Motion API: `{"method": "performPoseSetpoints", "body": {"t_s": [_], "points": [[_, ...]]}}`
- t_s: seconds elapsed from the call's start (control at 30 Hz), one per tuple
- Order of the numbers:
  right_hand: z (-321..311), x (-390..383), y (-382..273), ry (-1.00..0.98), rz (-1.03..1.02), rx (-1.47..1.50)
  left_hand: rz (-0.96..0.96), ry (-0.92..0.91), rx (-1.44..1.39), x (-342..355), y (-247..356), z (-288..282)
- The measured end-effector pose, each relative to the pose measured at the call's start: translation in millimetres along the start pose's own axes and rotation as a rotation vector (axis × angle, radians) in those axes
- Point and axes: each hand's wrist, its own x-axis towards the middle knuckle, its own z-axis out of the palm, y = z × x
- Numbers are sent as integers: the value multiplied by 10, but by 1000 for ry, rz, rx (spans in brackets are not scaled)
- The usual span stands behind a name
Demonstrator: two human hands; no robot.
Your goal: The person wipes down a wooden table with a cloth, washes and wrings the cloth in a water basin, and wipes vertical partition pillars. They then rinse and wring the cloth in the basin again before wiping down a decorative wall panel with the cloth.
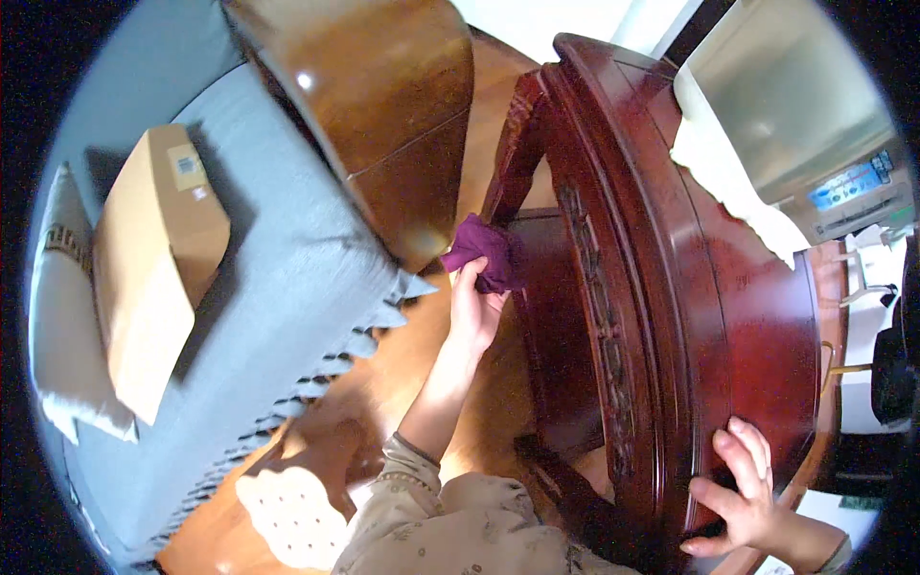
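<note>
A crumpled purple cloth point(487, 251) is bunched in my left hand point(476, 302), whose fingers are closed round it. It hangs between the dark red carved wooden table point(623, 259) and the grey-blue covered sofa, close to the table's carved leg. My right hand point(740, 494) rests on the glossy tabletop near its edge, at the lower right. Its fingers are spread and nothing is in them. The table's lower shelf point(556, 335) shows beneath the carved side panel.
The sofa point(278, 230) on the left has a fringed cover and bears a cardboard box point(144, 278) and a cushion point(72, 316). A brown wooden panel point(383, 115) stands at the far end. A silvery box-like object point(786, 105) sits on a white cloth point(719, 182) on the table.
</note>
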Motion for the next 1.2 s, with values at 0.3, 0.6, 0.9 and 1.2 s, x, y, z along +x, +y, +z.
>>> {"method": "performPoseSetpoints", "body": {"t_s": [0.3,0.6,0.9,1.2], "points": [[-95,36,-124,134,-136,41,76,-114,-26,-1610,325,528],[-114,-39,81,156,-299,306,140,146,261,-2817,158,1422],[-282,51,-83,171,-226,260,-77,243,202,-3817,172,2568],[-512,-65,-474,127,-217,-17,48,336,-5,-5816,440,4137]]}}
